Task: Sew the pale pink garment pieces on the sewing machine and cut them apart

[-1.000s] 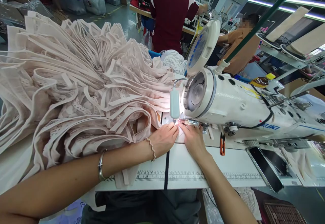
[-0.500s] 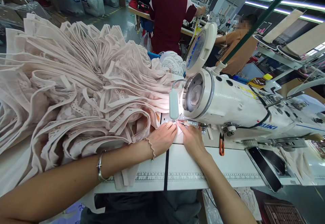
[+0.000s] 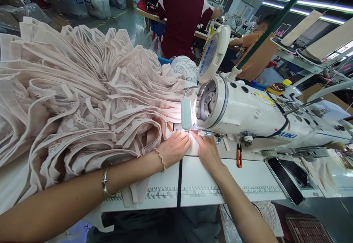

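My left hand point(image 3: 175, 146) lies beside the needle area of a white sewing machine point(image 3: 248, 107), its fingers bent together on pale pink fabric point(image 3: 194, 143). Close on its right, my right hand point(image 3: 207, 151) presses the same fabric with thumb and forefinger. The fingertips of both hands nearly meet below the small grey-green lamp point(image 3: 186, 114), and the presser foot is mostly hidden there. To the left, a large heap of pale pink lace-trimmed garment pieces point(image 3: 91, 99) reaches up to my left hand and forearm.
Orange-handled thread snips point(image 3: 239, 156) and a phone point(image 3: 284, 180) lie right of my hands. A printed ruler point(image 3: 204, 190) runs along the table's front edge. The machine's round cover point(image 3: 214, 53) stands open. Beyond, a person in a maroon shirt point(image 3: 180, 15) faces away; another sits at right.
The disc inside the machine's round end was blurred and now shows sharp detail. The whole view has shifted slightly. My hands remain at the needle area.
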The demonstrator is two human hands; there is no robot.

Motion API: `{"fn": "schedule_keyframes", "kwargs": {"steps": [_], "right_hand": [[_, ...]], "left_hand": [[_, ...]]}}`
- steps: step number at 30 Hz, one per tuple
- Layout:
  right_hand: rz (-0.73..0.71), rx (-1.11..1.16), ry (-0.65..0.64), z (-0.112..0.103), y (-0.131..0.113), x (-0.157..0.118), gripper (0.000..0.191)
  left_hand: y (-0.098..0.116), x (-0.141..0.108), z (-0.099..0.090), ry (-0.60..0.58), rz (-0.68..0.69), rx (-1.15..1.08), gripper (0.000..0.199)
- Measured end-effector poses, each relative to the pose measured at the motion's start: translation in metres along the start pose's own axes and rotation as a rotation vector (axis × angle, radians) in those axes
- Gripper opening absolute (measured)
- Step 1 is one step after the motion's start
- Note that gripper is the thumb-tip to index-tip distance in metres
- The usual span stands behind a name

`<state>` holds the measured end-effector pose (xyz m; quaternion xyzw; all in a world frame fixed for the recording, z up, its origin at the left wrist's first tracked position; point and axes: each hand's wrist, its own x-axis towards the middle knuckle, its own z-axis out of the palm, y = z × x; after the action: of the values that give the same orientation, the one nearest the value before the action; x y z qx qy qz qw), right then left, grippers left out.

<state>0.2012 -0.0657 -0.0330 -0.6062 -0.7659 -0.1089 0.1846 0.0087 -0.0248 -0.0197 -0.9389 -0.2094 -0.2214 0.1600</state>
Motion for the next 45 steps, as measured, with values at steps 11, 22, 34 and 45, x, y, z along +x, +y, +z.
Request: {"fn": "schedule_keyframes", "kwargs": {"steps": [11, 22, 34, 45], "right_hand": [[-0.013, 0.240, 0.068, -0.003, -0.004, -0.005, 0.048], [-0.053, 0.153, 0.088, -0.013, -0.005, -0.007, 0.038], [-0.041, 0.189, 0.158, -0.014, -0.007, -0.006, 0.024], [-0.263, 0.087, 0.340, -0.017, -0.014, -0.001, 0.011]], "left_hand": [[-0.028, -0.003, -0.009, 0.040, 0.025, -0.098, 0.023], [-0.025, 0.000, 0.002, 0.005, -0.021, -0.155, 0.030], [-0.023, 0.000, -0.002, -0.064, -0.141, -0.274, 0.019], [-0.021, -0.006, -0.001, 0.035, -0.062, -0.373, 0.023]]}}
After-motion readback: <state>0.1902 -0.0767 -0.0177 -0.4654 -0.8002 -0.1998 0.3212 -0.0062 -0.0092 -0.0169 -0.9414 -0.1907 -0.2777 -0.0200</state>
